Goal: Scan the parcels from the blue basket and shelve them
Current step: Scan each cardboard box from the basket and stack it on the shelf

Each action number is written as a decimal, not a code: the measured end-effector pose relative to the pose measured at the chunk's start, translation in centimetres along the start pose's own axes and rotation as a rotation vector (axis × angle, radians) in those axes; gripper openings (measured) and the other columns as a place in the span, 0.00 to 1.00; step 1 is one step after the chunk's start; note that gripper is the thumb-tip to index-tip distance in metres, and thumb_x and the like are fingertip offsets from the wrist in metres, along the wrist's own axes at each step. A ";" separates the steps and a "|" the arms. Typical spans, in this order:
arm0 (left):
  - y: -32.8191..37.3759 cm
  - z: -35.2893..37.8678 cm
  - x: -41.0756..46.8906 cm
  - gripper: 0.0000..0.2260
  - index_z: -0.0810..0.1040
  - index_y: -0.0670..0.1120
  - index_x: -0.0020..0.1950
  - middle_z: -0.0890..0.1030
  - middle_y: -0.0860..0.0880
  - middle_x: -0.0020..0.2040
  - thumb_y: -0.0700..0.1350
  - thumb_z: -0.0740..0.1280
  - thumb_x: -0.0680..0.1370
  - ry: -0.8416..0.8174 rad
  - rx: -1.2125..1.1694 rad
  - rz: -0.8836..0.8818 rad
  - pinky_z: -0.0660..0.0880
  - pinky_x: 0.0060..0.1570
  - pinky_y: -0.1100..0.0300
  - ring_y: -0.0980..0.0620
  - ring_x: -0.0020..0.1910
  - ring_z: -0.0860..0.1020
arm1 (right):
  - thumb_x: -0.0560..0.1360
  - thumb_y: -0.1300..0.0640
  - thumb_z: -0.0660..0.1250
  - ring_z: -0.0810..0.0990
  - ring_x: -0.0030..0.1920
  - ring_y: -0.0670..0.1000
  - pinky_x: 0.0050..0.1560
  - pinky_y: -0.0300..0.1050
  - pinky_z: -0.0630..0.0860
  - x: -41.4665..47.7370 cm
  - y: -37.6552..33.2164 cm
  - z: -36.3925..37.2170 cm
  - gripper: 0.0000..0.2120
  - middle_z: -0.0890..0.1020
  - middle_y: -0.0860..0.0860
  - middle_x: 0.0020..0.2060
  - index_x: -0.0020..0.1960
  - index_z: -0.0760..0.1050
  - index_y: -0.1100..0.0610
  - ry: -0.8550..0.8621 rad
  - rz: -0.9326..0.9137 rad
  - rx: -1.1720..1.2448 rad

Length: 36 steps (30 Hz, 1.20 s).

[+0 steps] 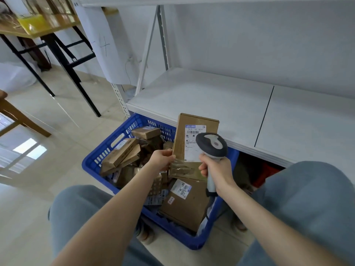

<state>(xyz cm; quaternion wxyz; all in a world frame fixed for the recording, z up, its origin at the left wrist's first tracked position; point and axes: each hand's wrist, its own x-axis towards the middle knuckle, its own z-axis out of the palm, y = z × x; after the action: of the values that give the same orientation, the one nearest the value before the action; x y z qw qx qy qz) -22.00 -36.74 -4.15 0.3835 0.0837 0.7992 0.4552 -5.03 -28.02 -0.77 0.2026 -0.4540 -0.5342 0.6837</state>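
A: Where is the cardboard parcel (180,135)?
B: Above the blue basket (92,162), stood on end, long axis upright, shipping label (193,131) facing the person. The left hand (162,159) pinches its lower left edge.
A: And the right hand (215,169)?
B: Its fingers wrap the barcode scanner (213,144) handle. The head sits just in front of the label's right side.
A: Where does it go after the scan?
B: Probably the white shelf (201,100), just beyond the parcel, far and right. The left hand would take it there in 1 forward reach.
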 end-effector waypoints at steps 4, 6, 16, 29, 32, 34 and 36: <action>-0.6 0.4 0.4 0.12 0.77 0.42 0.62 0.82 0.44 0.53 0.38 0.66 0.78 -0.007 -0.016 -0.010 0.78 0.55 0.51 0.46 0.53 0.81 | 0.73 0.61 0.70 0.76 0.24 0.45 0.32 0.39 0.74 -1.2 0.7 0.3 0.08 0.79 0.50 0.23 0.35 0.79 0.60 0.011 -0.022 -0.030; -0.9 0.4 0.6 0.13 0.77 0.43 0.63 0.82 0.45 0.54 0.39 0.67 0.78 -0.007 -0.001 -0.018 0.77 0.57 0.49 0.47 0.52 0.81 | 0.73 0.61 0.70 0.75 0.23 0.44 0.31 0.38 0.74 -1.4 0.8 0.4 0.09 0.79 0.49 0.23 0.34 0.78 0.60 0.014 -0.028 -0.049; -1.5 0.5 1.2 0.15 0.75 0.43 0.65 0.80 0.45 0.56 0.39 0.66 0.78 0.001 -0.009 -0.047 0.77 0.58 0.49 0.46 0.54 0.80 | 0.72 0.62 0.68 0.76 0.25 0.46 0.38 0.46 0.78 -1.6 1.4 0.8 0.12 0.79 0.51 0.24 0.30 0.78 0.60 -0.008 -0.014 -0.118; -1.6 1.0 1.4 0.16 0.74 0.43 0.66 0.79 0.44 0.60 0.39 0.66 0.78 0.008 0.000 -0.049 0.77 0.50 0.56 0.49 0.51 0.79 | 0.72 0.63 0.68 0.75 0.25 0.46 0.39 0.46 0.77 -1.5 1.2 1.1 0.14 0.78 0.50 0.23 0.28 0.77 0.58 -0.016 0.003 -0.128; -1.6 1.1 1.5 0.16 0.74 0.43 0.66 0.79 0.44 0.60 0.39 0.66 0.78 0.008 -0.004 -0.052 0.78 0.52 0.54 0.48 0.53 0.79 | 0.72 0.62 0.68 0.75 0.25 0.47 0.40 0.47 0.77 -1.5 1.2 1.1 0.14 0.78 0.50 0.23 0.28 0.77 0.58 -0.017 0.002 -0.144; -1.6 1.1 1.5 0.16 0.74 0.43 0.66 0.79 0.44 0.60 0.39 0.66 0.79 0.006 0.001 -0.054 0.78 0.52 0.54 0.48 0.53 0.79 | 0.72 0.62 0.68 0.75 0.25 0.46 0.40 0.47 0.77 -1.4 1.2 1.1 0.14 0.78 0.50 0.23 0.28 0.77 0.58 -0.015 0.002 -0.146; -1.7 1.1 1.5 0.16 0.74 0.43 0.66 0.79 0.44 0.59 0.39 0.66 0.79 0.002 0.000 -0.054 0.78 0.52 0.54 0.48 0.53 0.78 | 0.72 0.62 0.68 0.75 0.25 0.46 0.39 0.46 0.77 -1.4 1.2 1.1 0.14 0.78 0.50 0.23 0.28 0.77 0.58 -0.011 0.002 -0.148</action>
<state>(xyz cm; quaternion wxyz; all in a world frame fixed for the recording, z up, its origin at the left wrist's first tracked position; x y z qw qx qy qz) -21.91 -36.20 -6.63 0.3948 0.0615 0.8015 0.4449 -4.97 -30.10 -1.29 0.1650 -0.4646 -0.5842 0.6448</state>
